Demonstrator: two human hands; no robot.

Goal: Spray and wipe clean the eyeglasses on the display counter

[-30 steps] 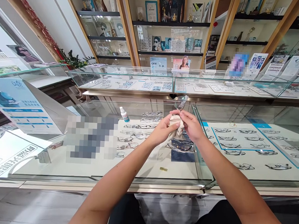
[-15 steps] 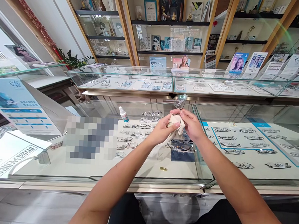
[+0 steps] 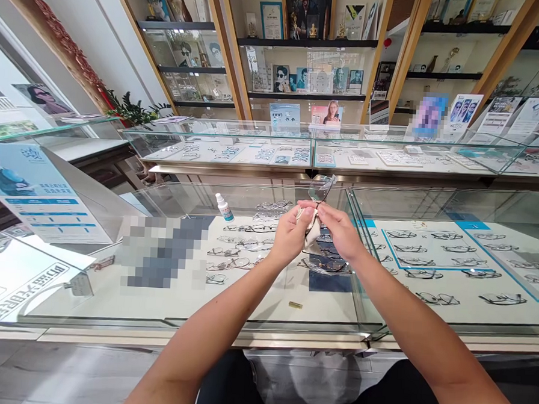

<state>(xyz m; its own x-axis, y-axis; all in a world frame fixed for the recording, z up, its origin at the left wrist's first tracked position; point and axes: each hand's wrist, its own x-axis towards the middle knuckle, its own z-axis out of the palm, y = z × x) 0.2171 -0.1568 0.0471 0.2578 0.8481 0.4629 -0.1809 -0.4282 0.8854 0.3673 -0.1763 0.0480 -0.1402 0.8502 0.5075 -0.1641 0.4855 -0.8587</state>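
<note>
Above the glass counter, my left hand (image 3: 291, 230) is closed around a crumpled cream cloth (image 3: 313, 233), its thumb pressed on top. My right hand (image 3: 340, 228) is closed beside it, fingers pinching a pair of glasses (image 3: 321, 188). One lens of the glasses sticks up past the fingertips; the rest is hidden by the hands and cloth. Both hands touch each other at the cloth. On the counter to the left stands a white spray bottle (image 3: 224, 207) with a blue-green label.
Rows of eyeglass frames (image 3: 422, 274) lie inside the glass display case (image 3: 263, 322). A small gold-coloured piece (image 3: 295, 304) lies near its front. A blue and white sign (image 3: 39, 193) stands at left. Another glass case (image 3: 235, 164) runs across behind, before shelves.
My left hand has shifted slightly left, and more of the cloth is tucked under its fingers. The glasses have tilted and moved a little left and down.
</note>
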